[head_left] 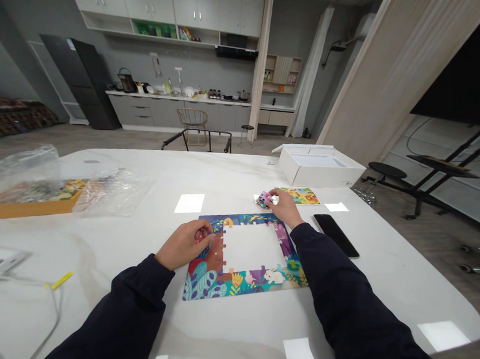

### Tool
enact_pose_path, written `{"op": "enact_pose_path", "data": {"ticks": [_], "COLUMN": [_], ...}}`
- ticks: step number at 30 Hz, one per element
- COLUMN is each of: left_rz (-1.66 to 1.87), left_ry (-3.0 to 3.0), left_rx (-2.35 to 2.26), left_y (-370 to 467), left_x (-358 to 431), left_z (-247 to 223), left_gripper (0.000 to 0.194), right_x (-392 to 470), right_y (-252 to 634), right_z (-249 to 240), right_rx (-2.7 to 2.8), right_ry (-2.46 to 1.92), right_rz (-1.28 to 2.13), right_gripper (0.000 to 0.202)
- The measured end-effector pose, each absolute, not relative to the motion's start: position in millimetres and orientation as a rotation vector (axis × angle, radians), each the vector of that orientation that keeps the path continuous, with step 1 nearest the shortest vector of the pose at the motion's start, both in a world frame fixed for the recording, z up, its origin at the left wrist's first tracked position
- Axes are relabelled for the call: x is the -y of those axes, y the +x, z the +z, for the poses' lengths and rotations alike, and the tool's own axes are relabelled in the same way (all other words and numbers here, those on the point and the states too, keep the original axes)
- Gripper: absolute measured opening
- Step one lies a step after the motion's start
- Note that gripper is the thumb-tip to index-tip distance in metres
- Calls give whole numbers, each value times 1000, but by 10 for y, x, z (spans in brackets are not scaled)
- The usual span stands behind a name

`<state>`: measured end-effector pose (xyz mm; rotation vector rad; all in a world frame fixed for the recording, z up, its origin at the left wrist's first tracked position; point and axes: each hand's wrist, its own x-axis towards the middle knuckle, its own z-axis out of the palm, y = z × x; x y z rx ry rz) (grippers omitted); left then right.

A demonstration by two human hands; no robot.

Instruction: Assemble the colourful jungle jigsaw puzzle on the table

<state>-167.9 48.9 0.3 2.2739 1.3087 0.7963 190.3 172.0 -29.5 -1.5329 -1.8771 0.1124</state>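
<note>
A jigsaw puzzle [233, 292] lies on the table with its colourful border joined and a white middle bare of pieces. My left hand [185, 244] rests at its upper left side, fingers curled toward the thumb. Something reddish shows between those fingers, but I cannot make out whether it is a loose piece or the picture beneath. Beyond the border's upper right, my right hand [284, 205] pinches a pinkish puzzle piece [267, 197] at a small pile of pieces [260, 201]. The fingers partly hide that pile.
A yellow picture card [304, 196] lies behind my right hand, near an open white box [317, 176]. A black phone [336, 235] is right of the puzzle. At left are an orange tray [30, 209], clear plastic wrapping [115, 193] and a cable [54, 320] with a yellow tag.
</note>
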Motion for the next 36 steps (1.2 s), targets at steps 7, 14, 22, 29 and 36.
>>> {"op": "enact_pose_path", "data": {"ticks": [7, 14, 22, 29, 36], "left_rz": [822, 827, 787, 771, 676], "left_ry": [2281, 2310, 2312, 2309, 2354], "left_rx": [-1310, -1292, -1295, -1300, -1147], "left_y": [-1669, -1681, -1622, -1640, -1176], "left_x": [-473, -478, -455, -446, -416], "left_z": [28, 10, 28, 39, 116], "left_gripper": [9, 8, 12, 15, 13], "right_x": [-1308, -749, -481, -433, -600], "right_y": [1516, 1193, 1833, 1773, 2198], "right_z": [125, 254, 103, -104, 8], "right_rx": [1861, 2071, 1911, 2151, 2073], "right_ry": [-1524, -1433, -1572, -1450, -1417], "right_rz": [136, 473, 447, 435, 547], "right_gripper": [31, 43, 43, 56, 37]}}
